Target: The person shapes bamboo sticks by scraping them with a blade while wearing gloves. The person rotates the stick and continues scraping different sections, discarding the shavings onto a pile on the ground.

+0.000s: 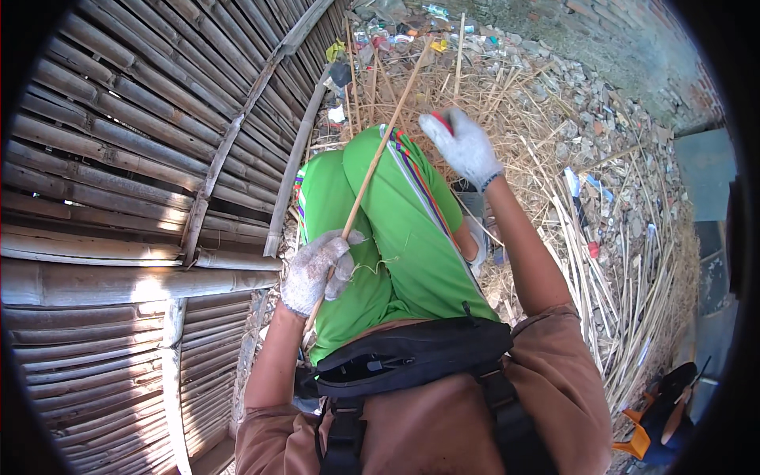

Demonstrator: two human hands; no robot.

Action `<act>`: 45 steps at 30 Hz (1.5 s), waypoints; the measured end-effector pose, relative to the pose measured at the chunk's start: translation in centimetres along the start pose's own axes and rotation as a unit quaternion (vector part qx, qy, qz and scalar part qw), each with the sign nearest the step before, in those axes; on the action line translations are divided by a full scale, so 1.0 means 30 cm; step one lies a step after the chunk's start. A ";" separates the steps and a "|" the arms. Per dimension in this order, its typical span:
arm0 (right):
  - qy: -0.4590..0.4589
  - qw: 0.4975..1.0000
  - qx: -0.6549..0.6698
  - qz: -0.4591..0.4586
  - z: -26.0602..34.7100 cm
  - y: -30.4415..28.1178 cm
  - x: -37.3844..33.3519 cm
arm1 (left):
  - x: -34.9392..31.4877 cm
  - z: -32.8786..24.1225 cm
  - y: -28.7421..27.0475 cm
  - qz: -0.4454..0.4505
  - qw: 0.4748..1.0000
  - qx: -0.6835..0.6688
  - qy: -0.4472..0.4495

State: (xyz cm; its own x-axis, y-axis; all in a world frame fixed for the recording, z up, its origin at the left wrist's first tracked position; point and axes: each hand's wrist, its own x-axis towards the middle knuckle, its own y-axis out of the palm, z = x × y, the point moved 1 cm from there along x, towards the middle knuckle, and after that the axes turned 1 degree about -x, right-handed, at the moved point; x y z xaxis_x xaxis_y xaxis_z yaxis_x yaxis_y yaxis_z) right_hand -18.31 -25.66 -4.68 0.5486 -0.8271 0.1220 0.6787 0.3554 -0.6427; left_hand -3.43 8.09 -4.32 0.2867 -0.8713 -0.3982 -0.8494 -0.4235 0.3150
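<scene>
My gloved left hand (318,269) is curled closed around a thin wooden stick (384,146), gripping it near its lower end; a short piece shows below my fist, and the long part slants up and to the right across my green trousers (412,237). My gloved right hand (469,152) is apart from the stick, something red (445,120) beside its thumb; I cannot tell how tightly those fingers close. Pale strips (582,297) lie to my right, a bamboo wall (134,150) stands left.

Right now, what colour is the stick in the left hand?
The stick is tan, clearest in the head view.
</scene>
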 end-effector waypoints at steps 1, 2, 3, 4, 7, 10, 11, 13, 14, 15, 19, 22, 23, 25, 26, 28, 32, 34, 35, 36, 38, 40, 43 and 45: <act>0.009 0.997 -0.051 0.062 0.036 0.022 -0.045 | -0.005 0.004 0.002 -0.002 1.000 -0.002 -0.003; -0.035 0.995 -0.041 0.090 0.050 0.031 -0.093 | -0.007 -0.002 0.016 -0.004 1.000 -0.002 -0.009; -0.035 0.994 -0.042 0.091 0.057 0.052 -0.118 | -0.010 -0.007 0.025 -0.009 1.000 -0.002 -0.014; -0.078 0.986 -0.086 0.119 0.060 0.078 -0.138 | -0.007 -0.011 0.033 -0.009 1.000 -0.002 -0.014; -0.158 0.965 -0.166 0.126 0.070 0.103 -0.164 | -0.005 -0.015 0.049 -0.003 1.000 -0.014 -0.024; -0.216 0.955 -0.178 0.094 0.070 0.111 -0.151 | -0.005 -0.016 0.055 -0.016 1.000 -0.013 -0.023; -0.216 0.954 -0.186 0.094 0.071 0.116 -0.150 | -0.005 -0.016 0.054 -0.009 0.999 -0.028 -0.024; -0.216 0.953 -0.193 0.094 0.063 0.121 -0.139 | -0.010 -0.018 0.051 -0.001 0.999 -0.043 -0.025; -0.182 0.959 -0.195 0.094 0.056 0.122 -0.123 | -0.014 -0.021 0.050 0.002 0.997 -0.069 -0.031; -0.148 0.965 -0.196 0.093 0.049 0.122 -0.113 | -0.017 -0.023 0.049 0.005 0.995 -0.095 -0.037; -0.194 0.957 -0.183 0.109 0.034 0.120 -0.144 | -0.028 -0.013 0.049 -0.005 0.991 -0.123 -0.052; -0.203 0.950 -0.197 0.131 0.047 0.101 -0.146 | -0.018 -0.008 0.051 0.004 0.989 -0.138 -0.048; -0.202 0.951 -0.192 0.136 0.045 0.105 -0.140 | -0.015 -0.005 0.050 0.009 0.987 -0.155 -0.048; -0.203 0.951 -0.188 0.141 0.042 0.103 -0.132 | -0.007 0.001 0.048 0.015 0.984 -0.172 -0.048; -0.200 0.949 -0.192 0.148 0.043 0.101 -0.131 | -0.005 0.006 0.046 0.034 0.976 -0.208 -0.047; -0.199 0.948 -0.194 0.156 0.050 0.100 -0.127 | -0.002 0.008 0.041 0.051 0.967 -0.244 -0.046; -0.185 0.954 -0.187 0.144 0.060 0.117 -0.123 | -0.008 0.009 0.038 0.047 0.965 -0.255 -0.049; -0.185 0.955 -0.188 0.132 0.054 0.122 -0.119 | -0.017 0.001 0.044 0.043 0.967 -0.247 -0.046; -0.173 0.956 -0.193 0.135 0.065 0.115 -0.122 | -0.023 0.000 0.045 0.029 0.973 -0.225 -0.047; -0.160 0.957 -0.197 0.139 0.069 0.113 -0.125 | -0.030 -0.003 0.046 0.015 0.978 -0.203 -0.047; -0.163 0.957 -0.194 0.139 0.067 0.114 -0.129 | -0.047 -0.016 0.048 0.004 0.987 -0.157 -0.047; -0.166 0.958 -0.190 0.138 0.067 0.107 -0.133 | -0.055 -0.033 0.056 -0.008 0.993 -0.111 -0.046; -0.213 0.946 -0.194 0.150 0.069 0.100 -0.144 | -0.041 -0.045 0.084 -0.041 0.998 -0.019 -0.039; -0.229 0.946 -0.182 0.140 0.062 0.102 -0.135 | -0.027 -0.054 0.097 -0.067 0.996 0.055 -0.032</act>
State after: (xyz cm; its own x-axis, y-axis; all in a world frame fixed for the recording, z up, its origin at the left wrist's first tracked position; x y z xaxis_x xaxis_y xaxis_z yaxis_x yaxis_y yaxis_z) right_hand -17.54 -20.40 -5.73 0.8926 -0.4177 0.1700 0.3085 0.2906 -0.9057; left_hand -5.42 7.15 -1.68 0.3755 -0.7897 -0.4852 -0.8494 -0.5027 0.1608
